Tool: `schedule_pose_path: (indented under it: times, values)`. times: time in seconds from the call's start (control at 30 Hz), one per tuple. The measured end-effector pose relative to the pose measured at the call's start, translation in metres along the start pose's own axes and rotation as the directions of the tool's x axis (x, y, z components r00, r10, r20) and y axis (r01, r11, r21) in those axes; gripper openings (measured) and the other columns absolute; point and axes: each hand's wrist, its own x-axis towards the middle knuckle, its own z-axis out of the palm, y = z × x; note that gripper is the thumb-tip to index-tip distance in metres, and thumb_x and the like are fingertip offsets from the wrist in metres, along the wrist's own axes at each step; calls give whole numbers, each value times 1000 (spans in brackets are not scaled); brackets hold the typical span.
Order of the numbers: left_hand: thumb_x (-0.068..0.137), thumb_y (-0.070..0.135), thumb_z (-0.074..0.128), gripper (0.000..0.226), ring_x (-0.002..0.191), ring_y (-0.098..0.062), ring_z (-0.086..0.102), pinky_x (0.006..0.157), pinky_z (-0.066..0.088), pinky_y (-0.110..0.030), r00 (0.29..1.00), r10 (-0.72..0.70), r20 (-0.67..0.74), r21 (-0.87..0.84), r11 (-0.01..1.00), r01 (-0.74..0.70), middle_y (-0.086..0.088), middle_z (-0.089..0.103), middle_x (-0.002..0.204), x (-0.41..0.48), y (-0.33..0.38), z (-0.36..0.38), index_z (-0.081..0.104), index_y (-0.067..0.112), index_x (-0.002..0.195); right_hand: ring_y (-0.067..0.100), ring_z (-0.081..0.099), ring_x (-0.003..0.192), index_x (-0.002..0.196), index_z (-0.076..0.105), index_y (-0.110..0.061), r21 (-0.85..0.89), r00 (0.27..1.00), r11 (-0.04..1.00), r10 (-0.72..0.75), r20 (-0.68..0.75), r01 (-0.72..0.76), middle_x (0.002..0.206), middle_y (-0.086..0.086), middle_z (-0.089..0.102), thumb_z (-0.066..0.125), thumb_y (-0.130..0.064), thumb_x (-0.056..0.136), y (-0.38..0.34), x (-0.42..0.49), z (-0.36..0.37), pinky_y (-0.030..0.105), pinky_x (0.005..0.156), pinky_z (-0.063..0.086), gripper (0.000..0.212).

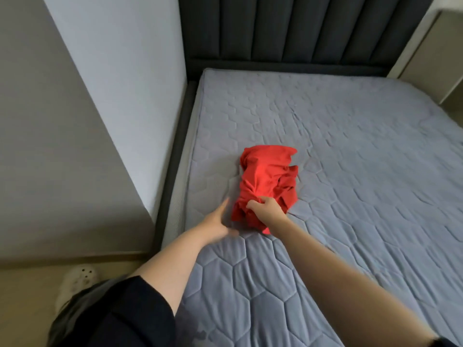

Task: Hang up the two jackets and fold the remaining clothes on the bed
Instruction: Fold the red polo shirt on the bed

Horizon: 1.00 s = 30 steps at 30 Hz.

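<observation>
Fingers (pixel 253 205) of right hand (pixel 265 211) bunched into crumpled red garment (pixel 268 179) on bed (pixel 350 159); left hand (pixel 216 222) alongside, fingers extended.

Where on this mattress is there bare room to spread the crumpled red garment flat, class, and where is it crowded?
Bare quilted grey mattress runs right of the crumpled red garment, and up to the dark padded headboard. A narrower strip lies between the garment and the wall-side edge. It is crowded near the front-left, where the right hand grips the garment and the left hand reaches beside it.
</observation>
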Motion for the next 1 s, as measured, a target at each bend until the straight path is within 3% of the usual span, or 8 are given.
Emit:
schedule_pose_path:
  times: [0.07,0.17,0.27,0.4,0.53,0.63,0.73,1.0]
  values:
    - [68,-4,79,103,127,-11,41,102,32,-18,993,111,-41,-40,993,-113,-5,40,144,-17,8,-6,17,11,148,11,42,47,56,48,-17,143,999,989,26,23,-29,51,-2,47,60,-13,85,-22,-19,-1,26,49,34,31]
    - [61,-2,84,87,106,-1,55,87,40,-9,960,231,-159,-81,966,-246,2,54,122,-44,27,-27,40,16,134,13,44,48,58,51,-17,226,999,974,-44,30,36,53,0,49,60,-14,86,-62,-44,-1,25,48,34,29]
    - [67,-2,80,67,97,-11,59,76,41,-7,913,220,-342,-110,956,-271,0,58,110,-76,51,-57,50,13,125,17,48,58,64,55,-15,360,996,931,-81,35,63,62,6,52,59,-13,86,-103,-68,6,26,56,38,23]
    - [72,6,78,39,91,-17,60,83,48,-26,844,221,-488,-113,943,-313,-3,66,100,-122,74,-100,61,22,103,17,53,62,68,59,-13,471,991,876,-130,17,106,67,6,56,61,-13,86,-150,-101,22,30,63,43,19]
    - [73,6,78,27,81,-17,60,72,50,-22,802,174,-572,-169,931,-323,2,64,82,-166,88,-140,59,24,81,23,63,73,78,64,-10,552,962,820,-250,108,151,78,11,65,66,-16,84,-190,-135,41,37,79,52,9]
    - [76,19,77,18,81,-14,65,75,52,-25,747,127,-653,-201,921,-333,2,68,88,-201,96,-168,64,28,83,17,69,67,92,67,-8,604,899,775,-383,214,186,77,8,70,68,-14,83,-221,-165,61,29,64,58,11]
    - [77,30,76,10,65,0,63,56,48,-14,661,79,-746,-228,903,-365,14,66,72,-244,101,-200,66,28,78,17,69,66,95,66,-11,638,814,732,-510,278,241,78,8,71,65,-1,82,-255,-193,90,27,57,56,17]
    - [93,15,54,15,69,-15,59,59,45,-24,607,-81,-791,-438,768,-468,-3,64,85,-382,86,-291,59,16,107,17,64,61,98,61,-1,700,731,698,-555,398,149,81,11,65,54,9,85,-347,-256,190,27,58,56,18]
